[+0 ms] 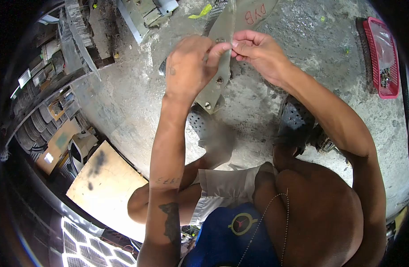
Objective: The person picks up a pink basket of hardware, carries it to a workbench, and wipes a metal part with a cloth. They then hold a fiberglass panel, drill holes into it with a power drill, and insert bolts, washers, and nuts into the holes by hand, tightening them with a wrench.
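While touching the grey panel (224, 69) with left hand (190, 66), holds bent fingers of right hand (261, 51) at its edge; cannot tell either grasp.

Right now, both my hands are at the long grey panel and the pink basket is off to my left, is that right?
Not quite: the pink basket is off to your right, not your left, as the head view shows. Your left hand and right hand are at the long grey panel.

Bright light covers the floor (120, 107), the board (111, 178) partly glares white, and fisheye distortion curves the edges.
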The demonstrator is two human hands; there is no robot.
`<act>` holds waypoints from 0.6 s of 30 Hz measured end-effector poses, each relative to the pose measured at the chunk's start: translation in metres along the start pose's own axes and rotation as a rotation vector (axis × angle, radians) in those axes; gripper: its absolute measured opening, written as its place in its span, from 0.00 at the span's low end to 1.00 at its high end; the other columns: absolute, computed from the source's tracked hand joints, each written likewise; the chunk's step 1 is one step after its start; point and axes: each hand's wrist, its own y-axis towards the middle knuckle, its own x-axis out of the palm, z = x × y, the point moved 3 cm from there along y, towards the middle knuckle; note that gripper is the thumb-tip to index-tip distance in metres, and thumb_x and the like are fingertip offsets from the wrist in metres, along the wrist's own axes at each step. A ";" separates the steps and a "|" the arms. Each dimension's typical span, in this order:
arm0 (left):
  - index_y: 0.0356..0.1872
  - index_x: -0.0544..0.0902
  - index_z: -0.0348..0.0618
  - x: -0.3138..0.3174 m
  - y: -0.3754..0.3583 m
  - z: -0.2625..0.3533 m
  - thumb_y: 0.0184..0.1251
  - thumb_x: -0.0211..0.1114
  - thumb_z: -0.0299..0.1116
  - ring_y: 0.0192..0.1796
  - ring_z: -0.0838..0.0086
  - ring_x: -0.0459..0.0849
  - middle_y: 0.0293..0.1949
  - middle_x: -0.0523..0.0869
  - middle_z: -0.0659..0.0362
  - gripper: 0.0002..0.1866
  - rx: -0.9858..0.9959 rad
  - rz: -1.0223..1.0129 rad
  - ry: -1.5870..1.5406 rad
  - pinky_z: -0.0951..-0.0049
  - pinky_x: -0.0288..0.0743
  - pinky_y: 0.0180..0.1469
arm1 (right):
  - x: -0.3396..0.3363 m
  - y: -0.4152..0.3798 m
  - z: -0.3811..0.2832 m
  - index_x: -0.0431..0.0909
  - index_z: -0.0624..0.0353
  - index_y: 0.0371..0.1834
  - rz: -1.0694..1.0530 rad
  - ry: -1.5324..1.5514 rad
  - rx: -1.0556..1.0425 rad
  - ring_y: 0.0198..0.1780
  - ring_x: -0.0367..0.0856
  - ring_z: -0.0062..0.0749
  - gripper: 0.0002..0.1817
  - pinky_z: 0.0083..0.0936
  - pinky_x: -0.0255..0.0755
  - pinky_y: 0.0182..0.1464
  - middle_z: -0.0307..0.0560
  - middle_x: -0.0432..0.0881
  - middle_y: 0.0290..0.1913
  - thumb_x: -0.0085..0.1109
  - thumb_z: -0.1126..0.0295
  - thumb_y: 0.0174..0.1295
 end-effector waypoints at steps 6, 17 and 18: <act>0.37 0.84 0.40 0.006 0.001 -0.003 0.59 0.73 0.28 0.30 0.64 0.84 0.32 0.85 0.54 0.08 0.101 0.183 -0.180 0.71 0.78 0.35 | -0.004 0.000 0.001 0.80 0.66 0.48 -0.037 -0.025 0.006 0.42 0.82 0.25 0.12 0.22 0.76 0.47 0.43 0.84 0.40 0.63 0.71 0.65; 0.39 0.86 0.40 -0.003 -0.003 0.000 0.62 0.71 0.29 0.30 0.66 0.84 0.32 0.86 0.54 0.07 -0.211 0.171 -0.281 0.72 0.78 0.34 | -0.003 -0.005 -0.001 0.79 0.66 0.48 -0.033 -0.055 -0.013 0.42 0.81 0.23 0.11 0.21 0.75 0.47 0.42 0.84 0.40 0.61 0.71 0.67; 0.39 0.86 0.40 -0.001 -0.004 -0.001 0.62 0.71 0.29 0.30 0.66 0.84 0.32 0.86 0.54 0.07 -0.212 0.172 -0.280 0.72 0.78 0.34 | -0.003 -0.004 0.000 0.79 0.66 0.48 -0.035 -0.055 -0.013 0.42 0.81 0.23 0.11 0.21 0.75 0.47 0.42 0.84 0.40 0.61 0.71 0.67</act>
